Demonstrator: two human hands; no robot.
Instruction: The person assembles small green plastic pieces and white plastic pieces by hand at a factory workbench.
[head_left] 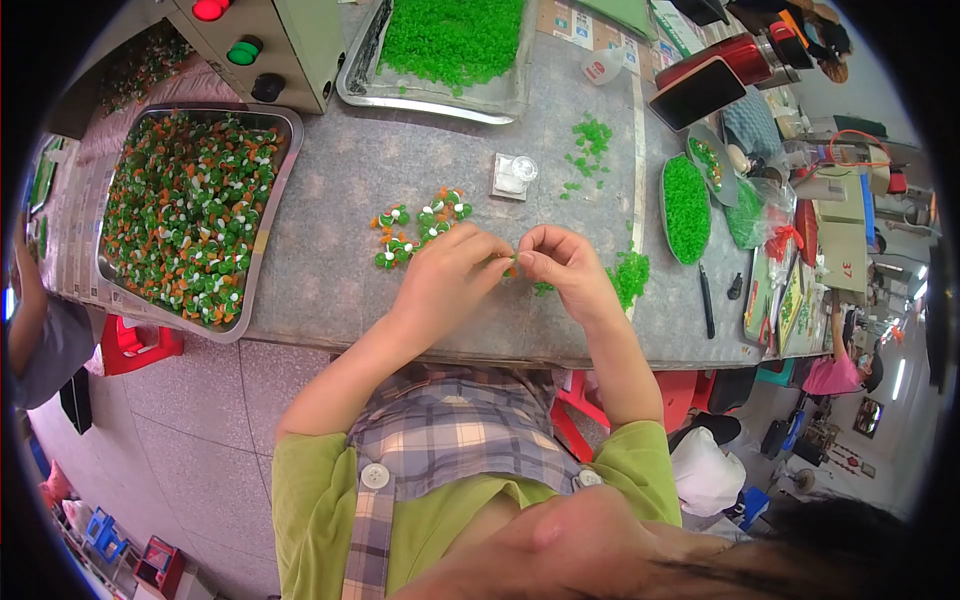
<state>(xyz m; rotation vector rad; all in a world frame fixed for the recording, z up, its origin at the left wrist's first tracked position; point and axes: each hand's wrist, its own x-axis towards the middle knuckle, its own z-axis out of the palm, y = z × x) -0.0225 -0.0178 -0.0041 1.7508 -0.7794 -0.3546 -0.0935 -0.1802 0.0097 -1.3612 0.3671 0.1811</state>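
Observation:
Over the grey table my left hand [462, 268] and my right hand [565, 268] meet, both closed, fingertips pinched together. Between them is a small green and orange piece [511, 270], mostly covered by the fingers. Just beyond my left hand lies a loose cluster of little green, white and orange pieces [395, 248]. A pile of small green pieces [630, 278] rests close to my right hand, and a thinner scatter of green pieces [590, 140] lies farther back. Past the fingertips stands a small white block with a clear round dish [516, 174].
At the left a metal tray [262, 215] is heaped with green, white and orange pieces. Another tray [430, 108] of green pieces sits at the back, near a control box [295, 50]. To the right are a bowl of green pieces [686, 210], a phone [697, 93] and a black pen [706, 300].

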